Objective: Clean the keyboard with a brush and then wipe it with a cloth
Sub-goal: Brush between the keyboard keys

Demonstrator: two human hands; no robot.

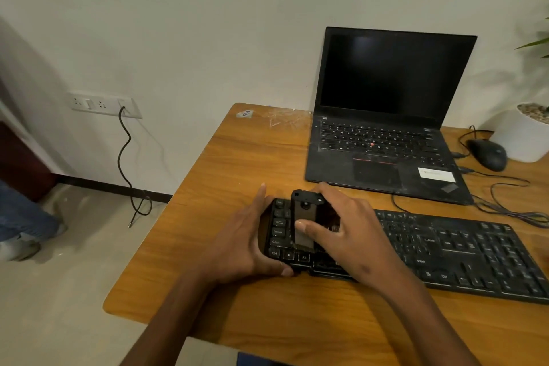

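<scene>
Head view: right hand (pixel 347 235) holds the brush (pixel 304 218) upright in its grip over the keyboard (pixel 463 255), left hand (pixel 252 244) clasping its end.

Two hands, the left hand (pixel 252 241) and the right hand (pixel 347 235), meet at lower centre over one keyboard (pixel 463 255), with one brush (pixel 304 220) between them. One laptop (pixel 386 116), one mouse (pixel 488 154) and one white plant pot (pixel 525 140) sit toward the upper right. One wall socket panel (pixel 104 104) with one cable (pixel 126 157) is at the left.
</scene>
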